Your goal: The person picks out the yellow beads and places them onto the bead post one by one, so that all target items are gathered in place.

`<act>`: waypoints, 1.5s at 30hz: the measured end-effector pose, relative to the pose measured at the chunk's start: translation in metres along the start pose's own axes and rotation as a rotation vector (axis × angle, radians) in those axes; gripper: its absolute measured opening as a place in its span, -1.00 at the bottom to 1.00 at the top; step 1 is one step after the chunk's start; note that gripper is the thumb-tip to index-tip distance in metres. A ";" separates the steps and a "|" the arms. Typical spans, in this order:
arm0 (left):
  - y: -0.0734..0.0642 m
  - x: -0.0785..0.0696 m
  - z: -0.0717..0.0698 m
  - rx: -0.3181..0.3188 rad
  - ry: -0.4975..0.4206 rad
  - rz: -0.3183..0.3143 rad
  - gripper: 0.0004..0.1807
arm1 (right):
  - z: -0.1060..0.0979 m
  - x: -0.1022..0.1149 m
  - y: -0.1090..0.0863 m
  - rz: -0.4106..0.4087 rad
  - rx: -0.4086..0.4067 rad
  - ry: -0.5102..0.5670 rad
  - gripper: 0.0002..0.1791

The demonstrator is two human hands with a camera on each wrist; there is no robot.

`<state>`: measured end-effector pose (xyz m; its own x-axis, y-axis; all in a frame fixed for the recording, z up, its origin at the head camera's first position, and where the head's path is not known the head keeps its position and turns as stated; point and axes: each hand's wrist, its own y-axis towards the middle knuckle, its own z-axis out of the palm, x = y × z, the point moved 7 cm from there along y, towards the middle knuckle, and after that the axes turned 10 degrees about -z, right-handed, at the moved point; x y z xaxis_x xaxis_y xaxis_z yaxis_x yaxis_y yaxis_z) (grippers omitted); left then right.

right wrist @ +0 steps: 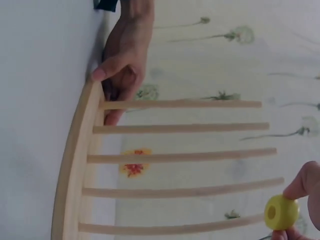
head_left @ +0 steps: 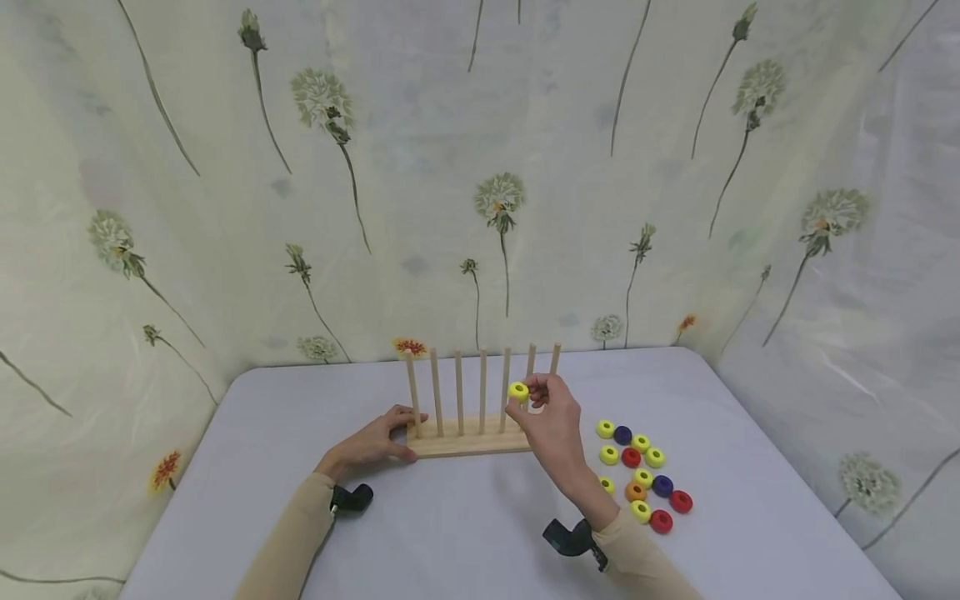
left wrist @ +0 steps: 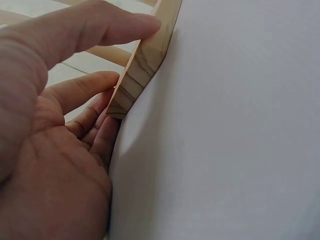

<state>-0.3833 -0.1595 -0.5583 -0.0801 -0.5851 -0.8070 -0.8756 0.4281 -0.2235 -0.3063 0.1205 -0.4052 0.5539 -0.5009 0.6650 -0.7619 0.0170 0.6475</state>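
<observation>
A wooden peg stand (head_left: 472,446) rests on the table, a row of several upright pegs rising from its flat base. My left hand (head_left: 369,442) holds the base's left end, thumb at the front edge and fingers reaching behind; the left wrist view shows the thumb and fingertips against the end of the base (left wrist: 134,86). Between thumb and fingertips, my right hand (head_left: 557,425) pinches a yellow bead (head_left: 517,398). That bead is raised near the tops of the right-hand pegs, its hole visible in the right wrist view. The pegs in view carry no beads.
To the right on the white table lie several loose beads: yellow, red such as this red bead (head_left: 661,522), dark blue such as this blue bead (head_left: 662,486), and an orange bead (head_left: 636,492). Behind the table hangs a flower-patterned curtain (head_left: 420,200).
</observation>
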 end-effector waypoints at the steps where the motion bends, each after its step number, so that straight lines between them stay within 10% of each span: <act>1: 0.000 0.000 0.000 0.000 -0.002 -0.001 -0.26 | 0.001 0.003 0.001 -0.007 -0.004 -0.008 -0.68; 18: -0.001 -0.001 0.002 0.004 -0.011 -0.012 -0.25 | 0.010 0.045 0.047 -0.019 -0.067 -0.027 -0.73; 45: 0.000 -0.002 0.001 0.007 -0.033 0.004 -0.25 | 0.035 0.049 0.061 0.053 0.042 -0.120 -0.71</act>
<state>-0.3826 -0.1582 -0.5574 -0.0681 -0.5603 -0.8255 -0.8719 0.4356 -0.2237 -0.3375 0.0670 -0.3463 0.4705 -0.6006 0.6464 -0.8036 0.0108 0.5950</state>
